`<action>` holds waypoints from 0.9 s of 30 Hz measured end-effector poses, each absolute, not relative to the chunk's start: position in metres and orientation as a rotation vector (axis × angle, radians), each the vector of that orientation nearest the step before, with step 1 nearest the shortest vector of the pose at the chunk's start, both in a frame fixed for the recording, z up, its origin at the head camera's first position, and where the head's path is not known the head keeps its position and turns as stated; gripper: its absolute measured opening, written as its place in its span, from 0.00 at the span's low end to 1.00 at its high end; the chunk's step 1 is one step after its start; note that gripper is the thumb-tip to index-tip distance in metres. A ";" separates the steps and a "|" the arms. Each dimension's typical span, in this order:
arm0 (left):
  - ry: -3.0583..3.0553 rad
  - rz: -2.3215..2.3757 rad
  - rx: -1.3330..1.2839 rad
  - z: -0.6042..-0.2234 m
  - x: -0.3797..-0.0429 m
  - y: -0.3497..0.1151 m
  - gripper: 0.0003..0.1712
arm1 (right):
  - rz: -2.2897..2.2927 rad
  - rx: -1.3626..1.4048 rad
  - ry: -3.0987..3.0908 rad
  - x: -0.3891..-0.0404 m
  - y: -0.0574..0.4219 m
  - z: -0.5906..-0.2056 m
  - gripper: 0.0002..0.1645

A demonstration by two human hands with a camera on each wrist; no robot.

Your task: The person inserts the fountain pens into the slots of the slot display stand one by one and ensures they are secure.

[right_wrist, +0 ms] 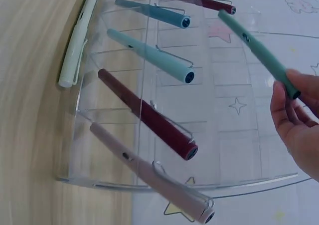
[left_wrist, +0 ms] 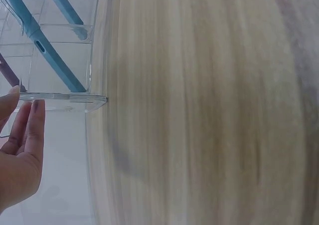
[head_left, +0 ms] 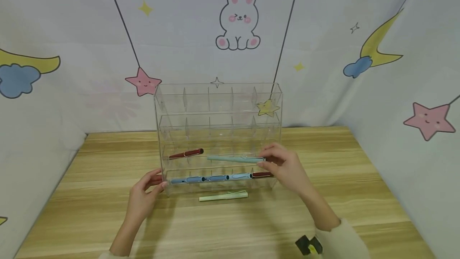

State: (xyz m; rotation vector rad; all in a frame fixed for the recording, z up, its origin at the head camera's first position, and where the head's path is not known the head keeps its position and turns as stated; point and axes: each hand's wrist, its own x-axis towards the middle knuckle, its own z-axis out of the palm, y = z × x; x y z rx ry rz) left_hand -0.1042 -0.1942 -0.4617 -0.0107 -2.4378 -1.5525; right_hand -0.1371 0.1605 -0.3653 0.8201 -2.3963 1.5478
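A clear acrylic pen rack [head_left: 221, 121] with several divided tiers stands on the table. My right hand [head_left: 284, 167] pinches a light green pen [head_left: 233, 158] by one end, in front of the rack's second tier from the bottom; the pen lies nearly level. At the rack's lower left corner, my left hand [head_left: 143, 197] holds the side panel [left_wrist: 65, 101] between thumb and fingers. A dark red pen [head_left: 186, 154] slants in the second tier. Several pens fill the lowest tier, among them blue pens [head_left: 218, 178], a dark red pen [right_wrist: 147, 114] and a pale pink pen [right_wrist: 154, 175].
A pale green pen [head_left: 223, 196] lies on the wooden table [head_left: 215, 231] just in front of the rack. Behind the rack hangs a white cloth [head_left: 194, 43] printed with a rabbit and stars. Similar cloth closes off both sides.
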 end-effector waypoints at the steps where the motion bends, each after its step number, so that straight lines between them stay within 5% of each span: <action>1: -2.439 -1.551 -0.010 -0.462 -0.104 -0.194 0.21 | 1.538 0.779 -2.411 -0.139 0.158 -0.363 0.08; 27: -2.436 -1.595 -0.003 -0.463 -0.104 -0.194 0.22 | 1.434 0.724 -2.520 -0.169 0.093 -0.367 0.14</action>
